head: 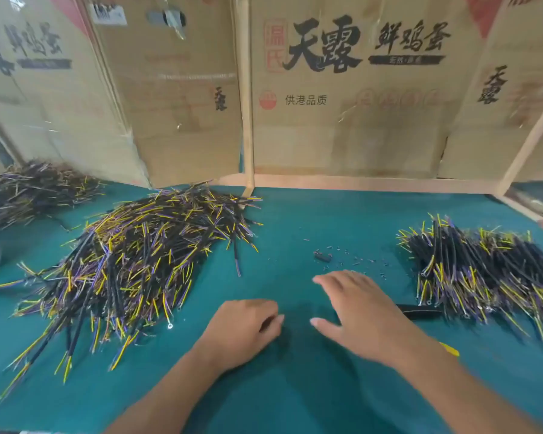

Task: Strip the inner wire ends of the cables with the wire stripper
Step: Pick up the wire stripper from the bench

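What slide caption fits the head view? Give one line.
Two empty hands, left hand and right hand, hover over green felt table between piles of black-sheathed cables.

A small hand-assembly workshop here: a bench (295,220) under green cloth, big heaps of cut cables (132,261) piled on it, and flattened egg cartons (342,89) on a wooden frame (247,98) screening off the workstation.
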`<state>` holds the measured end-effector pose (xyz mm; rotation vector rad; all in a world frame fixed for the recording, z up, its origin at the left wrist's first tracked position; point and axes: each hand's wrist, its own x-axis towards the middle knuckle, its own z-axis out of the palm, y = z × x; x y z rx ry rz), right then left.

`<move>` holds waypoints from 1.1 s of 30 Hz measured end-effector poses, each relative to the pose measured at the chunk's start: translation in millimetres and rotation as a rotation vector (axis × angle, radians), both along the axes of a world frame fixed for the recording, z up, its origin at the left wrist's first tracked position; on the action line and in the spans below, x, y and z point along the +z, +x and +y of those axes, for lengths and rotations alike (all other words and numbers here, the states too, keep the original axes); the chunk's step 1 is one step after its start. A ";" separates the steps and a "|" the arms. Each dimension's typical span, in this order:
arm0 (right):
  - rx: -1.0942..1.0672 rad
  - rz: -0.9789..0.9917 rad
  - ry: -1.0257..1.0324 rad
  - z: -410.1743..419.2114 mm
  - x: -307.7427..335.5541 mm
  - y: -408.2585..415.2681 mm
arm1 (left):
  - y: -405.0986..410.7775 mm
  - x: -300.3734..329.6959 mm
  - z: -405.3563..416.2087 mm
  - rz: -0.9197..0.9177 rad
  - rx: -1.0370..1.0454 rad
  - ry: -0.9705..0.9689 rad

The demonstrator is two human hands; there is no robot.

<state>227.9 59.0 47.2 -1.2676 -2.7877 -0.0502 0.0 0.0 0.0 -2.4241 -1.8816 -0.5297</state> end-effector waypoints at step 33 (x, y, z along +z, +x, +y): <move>-0.109 1.107 -0.245 89.0 -53.6 -7.9 | -42.8 34.8 109.9 -1.132 0.249 0.144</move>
